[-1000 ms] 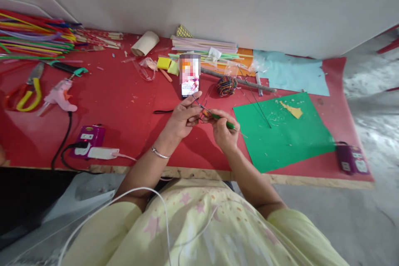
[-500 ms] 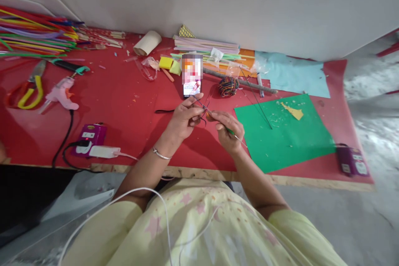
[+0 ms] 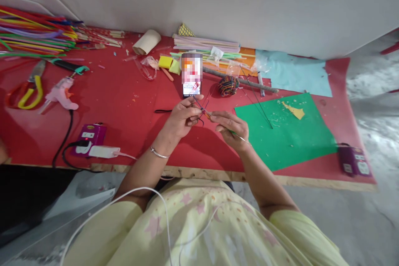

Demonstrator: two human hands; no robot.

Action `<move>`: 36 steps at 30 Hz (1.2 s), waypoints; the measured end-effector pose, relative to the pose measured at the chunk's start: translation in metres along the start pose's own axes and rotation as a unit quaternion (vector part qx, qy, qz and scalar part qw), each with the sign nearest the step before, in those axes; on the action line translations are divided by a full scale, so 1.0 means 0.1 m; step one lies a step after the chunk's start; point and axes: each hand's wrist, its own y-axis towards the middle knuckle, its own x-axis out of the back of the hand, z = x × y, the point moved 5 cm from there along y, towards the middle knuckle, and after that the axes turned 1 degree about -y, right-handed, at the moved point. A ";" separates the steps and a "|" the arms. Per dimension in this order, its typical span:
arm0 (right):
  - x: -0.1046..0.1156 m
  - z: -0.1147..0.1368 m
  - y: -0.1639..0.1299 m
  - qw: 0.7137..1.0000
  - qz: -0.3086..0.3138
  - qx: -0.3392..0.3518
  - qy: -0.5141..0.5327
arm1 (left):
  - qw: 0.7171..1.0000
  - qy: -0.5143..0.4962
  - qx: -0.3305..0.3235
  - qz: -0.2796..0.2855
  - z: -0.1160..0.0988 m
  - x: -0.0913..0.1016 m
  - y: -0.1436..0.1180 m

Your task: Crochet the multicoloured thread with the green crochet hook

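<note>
My left hand (image 3: 182, 117) pinches a small piece of dark multicoloured yarn (image 3: 203, 110) between thumb and fingers, with loose ends sticking out. In my right hand (image 3: 232, 128) is a thin metal crochet hook (image 3: 242, 138) with a green grip, its front end at the yarn by my left fingertips. The stitches are too small to make out. A ball of multicoloured yarn (image 3: 228, 86) lies just beyond my hands, and a strand runs from it toward them. Behind my left hand stands a lit phone (image 3: 191, 85).
On the red table (image 3: 124, 104) lie scissors (image 3: 31, 87), a pink glue gun (image 3: 62, 93) and a purple power strip (image 3: 93, 135) at left. A stick (image 3: 218, 74) lies behind the yarn ball. Green paper (image 3: 286, 141) is at right, near another purple power strip (image 3: 353, 161).
My right hand has moved slightly to the right, away from my left hand, drawing the crochet hook back. My left hand has shifted a little left with the yarn.
</note>
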 end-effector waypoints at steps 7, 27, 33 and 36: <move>0.09 0.00 0.09 0.998 0.028 -0.015 0.053 | 0.999 0.032 0.002 0.000 0.01 0.03 0.02; -0.32 -0.23 -0.11 0.891 -0.190 -0.295 0.288 | 0.988 0.104 -0.100 -0.048 0.08 -0.02 0.01; -0.48 -0.13 -0.08 0.873 -0.288 -0.300 0.254 | 0.934 0.233 -0.235 -0.135 -0.02 -0.08 -0.14; -0.58 -0.12 -0.09 0.868 -0.310 -0.293 0.254 | 0.941 0.205 -0.232 -0.135 -0.01 -0.09 -0.15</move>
